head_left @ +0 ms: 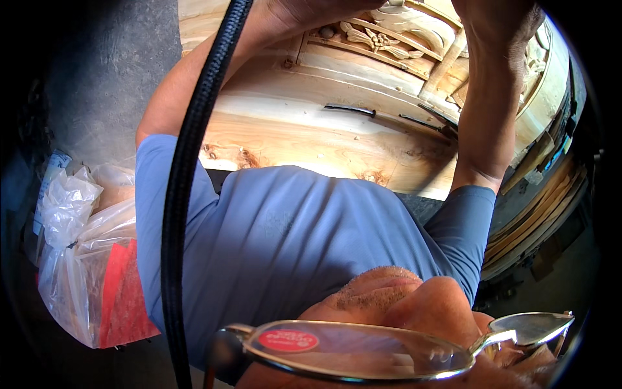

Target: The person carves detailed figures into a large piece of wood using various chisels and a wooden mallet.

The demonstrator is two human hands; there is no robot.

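Observation:
A pale wooden panel with raised carving lies in front of me. Its carved flower sits between wooden bars. My left hand is over the panel's far side, cut off by the upper edge, so its fingers are hidden. To the right, my right hand reaches over the carving with its fingers also out of sight. What either hand holds does not show. Between my arms, a slim dark carving chisel rests on the wood. More thin dark tools lie beside my right forearm.
A black braided cable hangs across the left side. At the left, a knotted clear plastic bag stands by a red piece. Stacked thin wooden boards lie at the right. Grey floor shows beyond the panel's left end.

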